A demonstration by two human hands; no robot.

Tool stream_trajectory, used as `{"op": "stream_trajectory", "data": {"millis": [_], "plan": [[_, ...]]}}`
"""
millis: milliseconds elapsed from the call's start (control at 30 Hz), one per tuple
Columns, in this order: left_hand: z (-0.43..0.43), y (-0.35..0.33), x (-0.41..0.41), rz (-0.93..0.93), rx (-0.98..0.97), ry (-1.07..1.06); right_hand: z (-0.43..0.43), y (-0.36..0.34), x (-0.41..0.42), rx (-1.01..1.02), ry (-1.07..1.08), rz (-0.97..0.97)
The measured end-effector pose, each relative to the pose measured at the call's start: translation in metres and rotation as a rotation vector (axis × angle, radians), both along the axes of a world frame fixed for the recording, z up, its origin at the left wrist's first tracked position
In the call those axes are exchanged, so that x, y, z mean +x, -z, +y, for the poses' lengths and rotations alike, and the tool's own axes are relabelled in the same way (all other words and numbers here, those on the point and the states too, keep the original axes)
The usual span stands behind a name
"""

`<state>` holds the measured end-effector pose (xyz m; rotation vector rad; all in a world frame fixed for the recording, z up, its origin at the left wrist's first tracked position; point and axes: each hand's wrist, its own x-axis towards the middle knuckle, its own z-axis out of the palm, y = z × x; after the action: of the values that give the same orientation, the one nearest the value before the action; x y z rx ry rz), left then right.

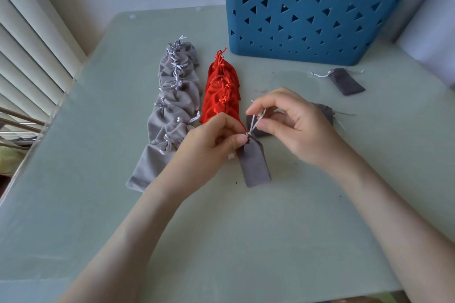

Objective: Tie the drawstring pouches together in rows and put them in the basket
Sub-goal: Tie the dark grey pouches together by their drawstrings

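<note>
Head view — left hand (216, 139) pinches the dark grey pouch (254, 166) at the neck, right hand (291, 124) pinches its white drawstring (256, 122) — best pulled snug against that grip

Your left hand (216, 138) pinches the neck of a small dark grey fabric pouch (253, 167). Your right hand (293, 128) pinches the white drawstring (256, 123) just above. On the pale green tabletop (246, 241) lie 2 tied rows, light grey pouches (170, 106) beside red pouches (219, 96), near a blue plastic basket (307, 19).
</note>
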<state>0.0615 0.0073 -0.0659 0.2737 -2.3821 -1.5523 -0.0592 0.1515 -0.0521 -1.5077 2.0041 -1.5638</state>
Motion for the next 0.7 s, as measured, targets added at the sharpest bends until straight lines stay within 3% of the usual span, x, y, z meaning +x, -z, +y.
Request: {"op": "stream_trajectory", "data": {"millis": [267, 500, 700], "plan": [[-0.001, -0.006, 0.004, 0.013, -0.194, -0.171, -0.001, 0.009, -0.012, 0.060, 0.204, 0.317], [0.001, -0.005, 0.004, 0.074, -0.397, -0.291, 0.000, 0.010, -0.011, 0.092, 0.238, 0.245], [0.007, -0.014, 0.008, 0.218, -0.373, -0.245, 0.000, 0.003, -0.007, 0.055, 0.112, 0.252]]}}
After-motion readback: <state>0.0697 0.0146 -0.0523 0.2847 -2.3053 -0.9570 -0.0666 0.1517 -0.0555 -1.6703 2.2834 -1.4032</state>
